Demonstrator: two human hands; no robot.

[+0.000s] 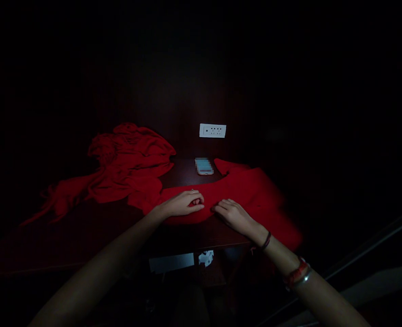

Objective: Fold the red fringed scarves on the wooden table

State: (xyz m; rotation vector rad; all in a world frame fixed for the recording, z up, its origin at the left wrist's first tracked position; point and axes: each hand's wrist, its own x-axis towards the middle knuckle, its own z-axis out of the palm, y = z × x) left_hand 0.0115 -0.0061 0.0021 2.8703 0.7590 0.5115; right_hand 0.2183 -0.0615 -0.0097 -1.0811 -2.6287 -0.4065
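A long red cloth (pixel 248 188) lies across the dark table, with a gathered, wrinkled heap of it (pixel 132 154) at the left that ends in thin fringe-like strands. My left hand (pixel 183 203) rests on the narrower middle stretch, its fingers curled in and the thumb close to the index finger; what is between them, if anything, is too dark to make out. Just to the right, my right hand (pixel 233 214) bends its fingers together over the near edge of the cloth, gripping it. A small gap separates the two hands.
Behind the cloth lies a phone (pixel 204 166) with a lit, blurred screen. A white socket panel (pixel 213 131) is on the dark wall. Below the table's front edge, a pale flat piece (pixel 172 262) and a crumpled white piece (pixel 205 258) show. The surroundings are very dark.
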